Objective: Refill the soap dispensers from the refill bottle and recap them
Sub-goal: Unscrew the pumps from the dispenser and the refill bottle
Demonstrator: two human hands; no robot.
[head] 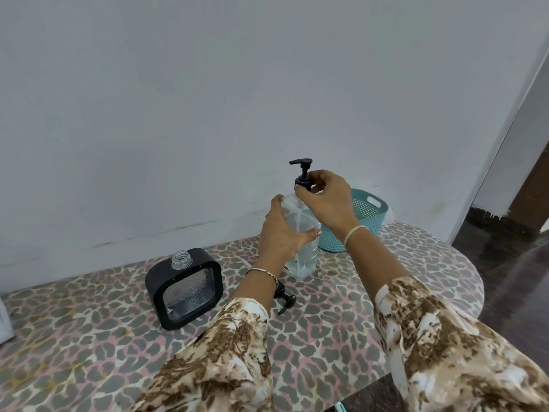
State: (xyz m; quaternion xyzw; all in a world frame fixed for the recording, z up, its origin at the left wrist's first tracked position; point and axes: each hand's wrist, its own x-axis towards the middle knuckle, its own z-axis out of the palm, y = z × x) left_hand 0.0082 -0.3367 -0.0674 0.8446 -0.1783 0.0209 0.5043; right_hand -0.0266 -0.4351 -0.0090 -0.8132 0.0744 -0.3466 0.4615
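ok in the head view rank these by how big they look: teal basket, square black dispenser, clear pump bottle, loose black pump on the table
1. Square black dispenser, though it sits nearer the camera.
2. Teal basket and clear pump bottle: both partly hidden by the hands, too close to rank.
3. Loose black pump, clearly smallest, partly behind the left forearm.

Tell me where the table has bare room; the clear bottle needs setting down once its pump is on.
Bare cloth lies left of the square black dispenser and along the near edge between the sleeves. Crowded: the middle, where the loose pump lies, and the back right by the teal basket.
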